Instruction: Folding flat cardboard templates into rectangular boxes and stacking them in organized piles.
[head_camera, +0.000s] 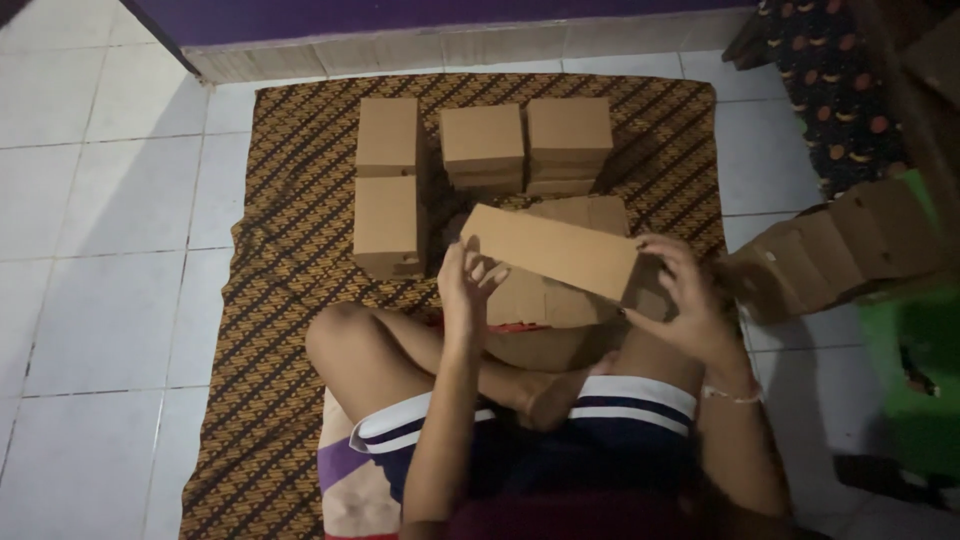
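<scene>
Both hands are holding one long flat brown cardboard blank (552, 250) up over the lap: the left hand (466, 283) is pinching its near end with fingers partly curled, and the right hand (683, 298) is closing around the far end, thumb on top. It looks as though the piece is being kept off the floor and tilted so its folds can be worked freely. Under it, more flattened brown cardboard pieces (545, 300) are lying against the crossed legs, within easy reach.

Farther out on the brown patterned woven mat (280, 250), finished brown cardboard boxes are sitting in neat groups: two long ones (387, 185) end to end on the left, and two short stacks (526, 145) side by side at the back, probably parked clear of the working spot. A row of folded brown cardboard (840, 250) is leaning beside a green plastic stool (915, 350) on the right. Open mat is showing to the left of the boxes, and bare white floor tiles (100, 200) are stretching beyond its edge.
</scene>
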